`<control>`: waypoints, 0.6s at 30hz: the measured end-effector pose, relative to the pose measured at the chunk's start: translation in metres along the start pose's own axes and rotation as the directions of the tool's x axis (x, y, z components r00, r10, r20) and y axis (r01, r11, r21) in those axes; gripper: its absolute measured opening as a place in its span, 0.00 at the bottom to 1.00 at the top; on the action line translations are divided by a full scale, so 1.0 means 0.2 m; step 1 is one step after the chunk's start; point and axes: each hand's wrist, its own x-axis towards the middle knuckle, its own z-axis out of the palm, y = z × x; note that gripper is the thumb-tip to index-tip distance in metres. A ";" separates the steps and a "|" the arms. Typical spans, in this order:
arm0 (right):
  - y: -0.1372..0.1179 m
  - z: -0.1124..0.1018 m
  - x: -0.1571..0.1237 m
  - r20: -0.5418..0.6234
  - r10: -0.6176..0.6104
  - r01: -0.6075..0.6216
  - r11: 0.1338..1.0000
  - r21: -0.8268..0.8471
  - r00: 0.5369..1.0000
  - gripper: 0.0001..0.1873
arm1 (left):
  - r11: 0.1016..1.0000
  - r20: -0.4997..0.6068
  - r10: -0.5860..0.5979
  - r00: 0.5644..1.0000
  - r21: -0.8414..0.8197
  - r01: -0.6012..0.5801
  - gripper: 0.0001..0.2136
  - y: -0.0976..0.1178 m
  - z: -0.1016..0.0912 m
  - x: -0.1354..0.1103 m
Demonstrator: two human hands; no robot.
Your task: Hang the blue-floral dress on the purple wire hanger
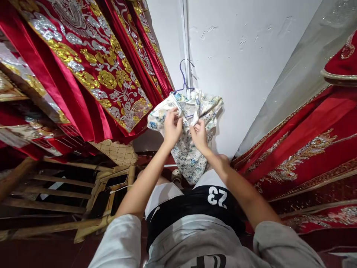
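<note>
A white shirt with a blue floral print (192,156) hangs in front of me on a purple wire hanger (182,76). Its neckline lies open at the front, and the hanger's lower bar shows inside. My left hand (173,128) is closed at the left front edge of the shirt, fingers curled and thumb against the cloth. Pinched between the fingers of my right hand (199,134) is the white edge on the other side of the opening. A narrow gap separates the two hands.
Red embroidered drapes (108,70) hang close on the left, and red beaded cloth (301,152) hangs on the right. A white wall (237,48) with a vertical pipe (185,37) stands behind the shirt. A bamboo chair (92,193) is at the lower left.
</note>
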 end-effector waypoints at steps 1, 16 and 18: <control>0.06 0.01 -0.04 -0.077 0.029 -0.025 0.998 0.053 0.997 0.20 | 0.997 -0.003 -0.031 1.000 -0.066 0.030 0.07 -0.01 0.05 -0.04; 0.37 0.12 0.11 0.136 0.444 -0.239 0.688 -0.685 0.886 0.16 | 0.861 0.129 -0.323 0.938 -0.372 0.348 0.10 -0.25 0.14 -0.31; 0.36 0.11 0.10 0.143 0.410 -0.214 0.705 -0.676 0.901 0.16 | 0.838 0.154 -0.367 0.917 -0.374 0.398 0.11 -0.30 0.17 -0.41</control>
